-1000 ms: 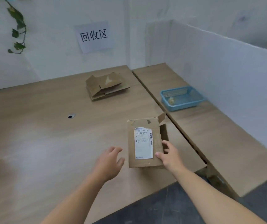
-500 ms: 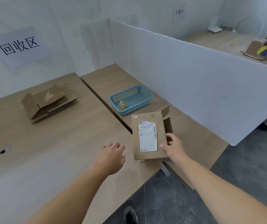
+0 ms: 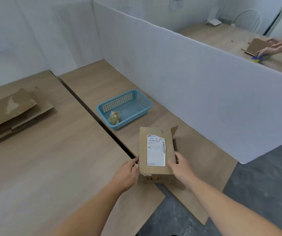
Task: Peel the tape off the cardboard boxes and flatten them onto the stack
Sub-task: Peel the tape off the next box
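Observation:
A small brown cardboard box (image 3: 155, 171) with a white shipping label on top sits over the gap between two wooden tables, one flap open at its far right. My right hand (image 3: 180, 167) grips the box's right side, thumb on the label's corner. My left hand (image 3: 126, 174) touches the box's left side with its fingertips. A stack of flattened cardboard boxes (image 3: 15, 114) lies on the left table, well away from both hands.
A blue plastic basket (image 3: 137, 101) with crumpled tape in its near corner stands on the right table beyond the box. A white partition (image 3: 196, 86) borders that table. Behind it, another person's hands work on a cardboard box (image 3: 256, 46). Dark floor lies below right.
My view has swung right, so the stack now sits at the far left. My left hand has moved in from open air to touch the box's left side. My right hand keeps its grip.

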